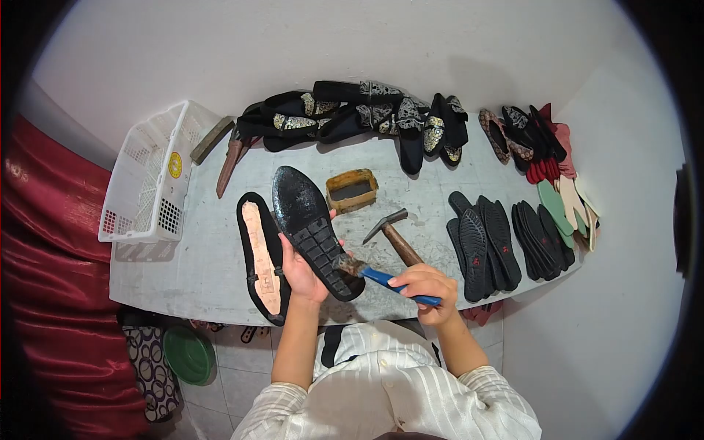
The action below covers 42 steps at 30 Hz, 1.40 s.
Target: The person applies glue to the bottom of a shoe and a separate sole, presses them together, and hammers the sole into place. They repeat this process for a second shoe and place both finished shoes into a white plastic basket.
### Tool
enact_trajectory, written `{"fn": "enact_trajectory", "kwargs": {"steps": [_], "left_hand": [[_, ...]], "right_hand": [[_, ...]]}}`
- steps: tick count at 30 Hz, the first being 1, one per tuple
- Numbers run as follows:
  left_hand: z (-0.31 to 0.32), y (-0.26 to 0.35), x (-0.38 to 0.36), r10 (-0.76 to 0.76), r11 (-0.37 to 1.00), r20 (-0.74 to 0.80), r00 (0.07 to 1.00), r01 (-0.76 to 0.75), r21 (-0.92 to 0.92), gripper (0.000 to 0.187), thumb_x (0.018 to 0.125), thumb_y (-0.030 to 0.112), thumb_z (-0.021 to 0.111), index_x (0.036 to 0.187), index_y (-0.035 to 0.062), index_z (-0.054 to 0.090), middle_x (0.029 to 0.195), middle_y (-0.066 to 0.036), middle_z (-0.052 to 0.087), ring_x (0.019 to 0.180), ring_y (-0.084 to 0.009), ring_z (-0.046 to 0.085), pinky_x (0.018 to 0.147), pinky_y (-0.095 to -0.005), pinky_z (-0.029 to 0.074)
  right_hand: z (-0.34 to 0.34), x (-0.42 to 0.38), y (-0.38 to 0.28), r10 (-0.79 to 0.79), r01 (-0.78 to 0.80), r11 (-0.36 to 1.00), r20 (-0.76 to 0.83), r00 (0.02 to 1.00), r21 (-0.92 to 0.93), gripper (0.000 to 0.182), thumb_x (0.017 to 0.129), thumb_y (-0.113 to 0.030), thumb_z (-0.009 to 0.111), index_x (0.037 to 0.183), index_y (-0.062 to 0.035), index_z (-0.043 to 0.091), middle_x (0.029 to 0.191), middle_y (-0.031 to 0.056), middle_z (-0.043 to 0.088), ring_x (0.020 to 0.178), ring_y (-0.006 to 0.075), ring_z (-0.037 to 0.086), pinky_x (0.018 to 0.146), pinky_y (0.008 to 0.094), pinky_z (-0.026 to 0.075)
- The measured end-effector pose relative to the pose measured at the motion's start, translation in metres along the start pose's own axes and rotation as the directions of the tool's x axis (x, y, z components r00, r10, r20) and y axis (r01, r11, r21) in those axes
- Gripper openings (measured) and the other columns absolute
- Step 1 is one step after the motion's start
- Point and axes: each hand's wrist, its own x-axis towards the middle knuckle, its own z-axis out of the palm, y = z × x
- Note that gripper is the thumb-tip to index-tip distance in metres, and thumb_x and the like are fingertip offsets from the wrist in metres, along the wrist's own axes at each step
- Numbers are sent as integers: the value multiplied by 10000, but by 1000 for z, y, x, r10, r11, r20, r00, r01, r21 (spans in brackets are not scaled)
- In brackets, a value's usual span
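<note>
My left hand [304,279] holds a black shoe sole [308,224] with its gridded inner side facing up; the toe half looks wet and glossy. In my right hand [429,292] is a blue-handled brush [381,277], its bristles on the heel half of the sole. To the left of the sole lies a black shoe upper [260,257] with a pale insole showing. A yellowish open container [352,190] stands beyond the sole, and a hammer [397,238] with a wooden handle lies behind my right hand.
Black shoes [352,117] are piled along the back. A white basket [150,176] stands at the left, near a brown-handled tool [231,161] and a block [212,141]. More black soles [484,246] and coloured pieces [561,205] lie at the right. A green basin [189,354] is below.
</note>
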Motion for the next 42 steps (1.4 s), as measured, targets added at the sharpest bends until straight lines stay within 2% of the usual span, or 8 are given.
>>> {"fn": "enact_trajectory", "kwargs": {"steps": [14,19,23,27,29,33,36,42], "left_hand": [[-7,-2,1,-25,1000,-17,1000,25,10,745,926,614,187,1386,47,335,1410,-126,387,828,-257,607,741,-514,471],[-11,-1,1,-21,1000,-21,1000,21,-7,752,925,617,193,1383,38,336,1403,-124,395,824,-259,610,733,-513,477],[-9,-1,1,2,1000,-13,1000,-2,15,756,924,618,199,1378,31,342,1375,-149,424,826,-256,615,738,-481,494],[-5,-10,0,-39,999,-39,998,40,34,716,932,602,194,1368,59,360,1349,-168,447,875,-261,627,750,-480,527],[22,-13,-3,-132,991,-230,964,123,-53,706,937,592,193,1366,58,363,1335,-173,460,897,-266,624,748,-455,535],[-2,-15,-4,-148,988,41,988,146,46,728,932,603,186,1378,50,344,1320,-173,464,881,-267,615,759,-465,520],[-11,-11,-1,-120,992,26,992,119,38,729,931,605,181,1385,55,330,1350,-158,433,874,-264,600,736,-496,514],[-9,-6,2,-90,996,35,995,89,18,746,924,620,178,1379,50,335,1362,-156,414,865,-260,588,734,-508,506]], "right_hand": [[-10,-14,1,2,0,999,-63,998,35,247,618,82,467,805,6,609,834,180,678,677,270,645,628,326,513],[-18,-23,0,104,-102,995,155,982,-23,98,726,-13,569,807,0,621,840,171,680,710,274,649,647,339,518],[-19,-22,-1,116,-120,991,70,991,60,128,706,-70,628,810,3,618,842,152,686,718,280,651,658,343,519],[-5,-2,0,-58,57,997,-9,998,-47,215,648,-77,635,853,-11,636,968,166,670,821,301,647,727,366,519],[2,6,3,-113,115,987,25,993,-110,231,650,-87,635,871,-21,642,1021,170,659,861,309,642,752,378,518],[11,7,5,-151,181,972,188,970,-151,220,664,-102,648,878,-53,641,1002,153,662,795,309,643,707,373,515],[3,-4,0,-122,146,987,298,947,-61,297,539,-63,612,834,-50,641,969,115,661,742,282,617,654,352,498],[-14,-7,-4,50,-72,996,323,945,54,279,557,-42,608,835,-27,639,943,143,671,734,281,622,633,339,503]]}}
